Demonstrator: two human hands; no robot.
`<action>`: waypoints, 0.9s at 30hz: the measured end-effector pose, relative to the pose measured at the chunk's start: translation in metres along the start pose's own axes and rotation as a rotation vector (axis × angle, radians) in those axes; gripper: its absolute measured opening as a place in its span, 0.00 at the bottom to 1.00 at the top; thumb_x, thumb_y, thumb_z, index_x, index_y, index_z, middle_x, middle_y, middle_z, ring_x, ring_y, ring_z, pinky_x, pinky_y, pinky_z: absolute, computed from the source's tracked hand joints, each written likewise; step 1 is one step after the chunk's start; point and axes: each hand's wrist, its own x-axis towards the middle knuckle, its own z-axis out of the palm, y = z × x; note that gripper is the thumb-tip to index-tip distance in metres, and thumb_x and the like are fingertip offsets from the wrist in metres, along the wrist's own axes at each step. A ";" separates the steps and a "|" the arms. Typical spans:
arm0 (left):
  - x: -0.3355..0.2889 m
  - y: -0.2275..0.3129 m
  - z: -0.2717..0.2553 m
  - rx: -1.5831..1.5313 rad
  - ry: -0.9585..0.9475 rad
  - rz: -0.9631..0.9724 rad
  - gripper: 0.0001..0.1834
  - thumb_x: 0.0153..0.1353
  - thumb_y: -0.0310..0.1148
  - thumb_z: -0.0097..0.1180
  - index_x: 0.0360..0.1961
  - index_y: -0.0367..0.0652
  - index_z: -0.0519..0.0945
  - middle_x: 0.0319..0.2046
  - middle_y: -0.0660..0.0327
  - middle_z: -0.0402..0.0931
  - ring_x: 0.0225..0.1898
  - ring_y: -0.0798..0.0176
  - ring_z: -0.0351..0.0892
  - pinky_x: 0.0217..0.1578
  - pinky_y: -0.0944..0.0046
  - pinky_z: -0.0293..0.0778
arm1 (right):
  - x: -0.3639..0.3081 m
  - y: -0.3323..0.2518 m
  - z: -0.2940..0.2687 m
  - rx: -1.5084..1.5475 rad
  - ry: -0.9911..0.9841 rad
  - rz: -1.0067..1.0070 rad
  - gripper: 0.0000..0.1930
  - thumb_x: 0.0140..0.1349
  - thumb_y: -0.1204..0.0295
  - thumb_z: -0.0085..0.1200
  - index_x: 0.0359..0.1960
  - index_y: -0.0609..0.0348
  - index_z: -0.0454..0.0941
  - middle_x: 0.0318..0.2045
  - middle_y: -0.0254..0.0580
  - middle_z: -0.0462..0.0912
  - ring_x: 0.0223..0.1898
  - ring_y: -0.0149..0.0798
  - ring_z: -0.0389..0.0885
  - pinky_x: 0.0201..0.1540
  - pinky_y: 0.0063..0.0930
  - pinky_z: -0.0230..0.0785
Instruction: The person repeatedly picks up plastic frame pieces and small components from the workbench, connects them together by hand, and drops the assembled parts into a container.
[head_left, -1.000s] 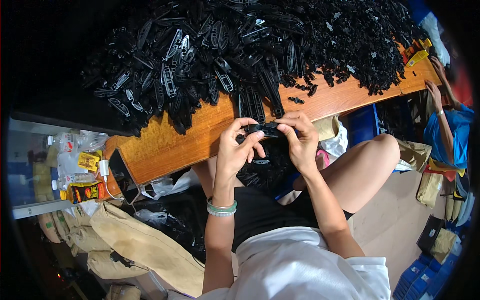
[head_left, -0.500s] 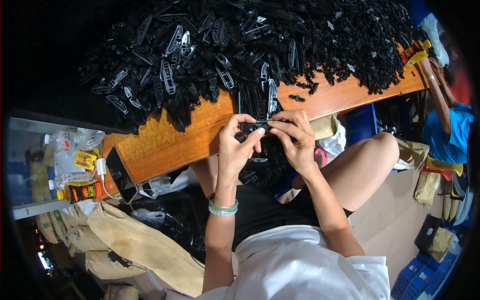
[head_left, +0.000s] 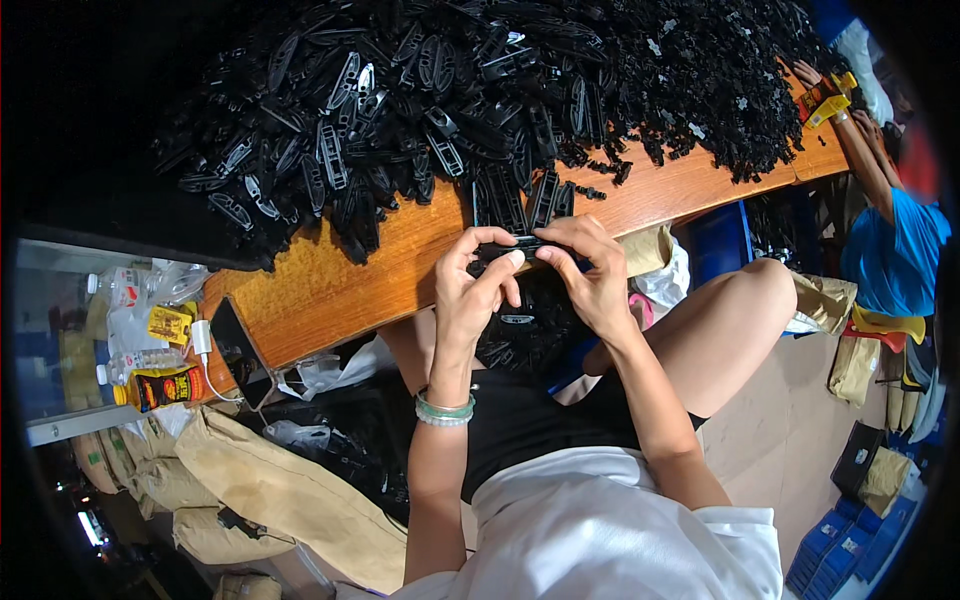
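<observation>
My left hand point(head_left: 476, 278) pinches the left end of a small, slender black plastic part point(head_left: 523, 243) between thumb and fingers. On its other end the thumb and fingertips of my right hand point(head_left: 592, 268) are closed. The part is held level just off the table's near edge, partly covered by my fingers. Right behind it, several long black plastic frames point(head_left: 498, 200) lie at the edge of the wooden table point(head_left: 350, 285). A big heap of similar elongated black parts point(head_left: 390, 110) rises beyond.
Small black clips point(head_left: 720, 90) are heaped at the far right. Left of the table stand plastic bottles point(head_left: 145, 362), a phone point(head_left: 237, 345) and a white charger point(head_left: 201, 337) with its cable. Below lies brown paper sacking point(head_left: 290, 490). A co-worker in a blue shirt point(head_left: 905, 250) reaches in at right.
The black part has turned in my fingers, showing a thinner side. A shiny frame behind my hands now looks lower and darker. The co-worker's hand has reached farther over the clip heap.
</observation>
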 end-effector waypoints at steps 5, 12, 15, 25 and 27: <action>-0.020 -0.006 -0.008 -0.012 -0.010 0.014 0.03 0.56 0.24 0.54 0.32 0.37 0.76 0.18 0.64 0.72 0.15 0.76 0.70 0.13 0.79 0.57 | -0.002 0.008 -0.006 0.290 0.116 0.211 0.07 0.58 0.81 0.50 0.36 0.66 0.79 0.35 0.46 0.80 0.39 0.39 0.78 0.44 0.27 0.68; -0.036 -0.029 0.014 0.771 -0.163 0.247 0.08 0.53 0.27 0.61 0.32 0.33 0.78 0.27 0.56 0.78 0.21 0.68 0.77 0.20 0.70 0.71 | 0.016 0.027 -0.032 -0.484 0.256 -0.013 0.09 0.53 0.80 0.54 0.38 0.64 0.78 0.36 0.44 0.77 0.40 0.44 0.74 0.45 0.33 0.65; -0.016 -0.022 0.040 0.891 0.149 0.645 0.07 0.53 0.26 0.61 0.31 0.36 0.77 0.26 0.56 0.77 0.21 0.58 0.77 0.21 0.65 0.72 | 0.021 0.037 -0.032 -0.569 0.218 -0.048 0.10 0.49 0.78 0.57 0.36 0.61 0.80 0.35 0.41 0.77 0.38 0.44 0.71 0.41 0.35 0.63; 0.012 -0.034 0.045 1.330 0.252 0.847 0.07 0.52 0.28 0.59 0.30 0.39 0.75 0.32 0.56 0.69 0.33 0.53 0.72 0.29 0.57 0.71 | 0.014 0.042 -0.038 -0.310 0.291 -0.060 0.11 0.56 0.84 0.51 0.41 0.63 0.77 0.32 0.43 0.78 0.31 0.38 0.79 0.35 0.23 0.69; 0.012 -0.033 0.041 1.260 0.227 0.856 0.08 0.51 0.28 0.60 0.31 0.39 0.75 0.32 0.56 0.69 0.34 0.53 0.72 0.30 0.57 0.71 | 0.005 0.041 -0.039 0.081 0.272 0.214 0.09 0.60 0.80 0.50 0.42 0.64 0.76 0.32 0.40 0.77 0.32 0.32 0.77 0.35 0.22 0.69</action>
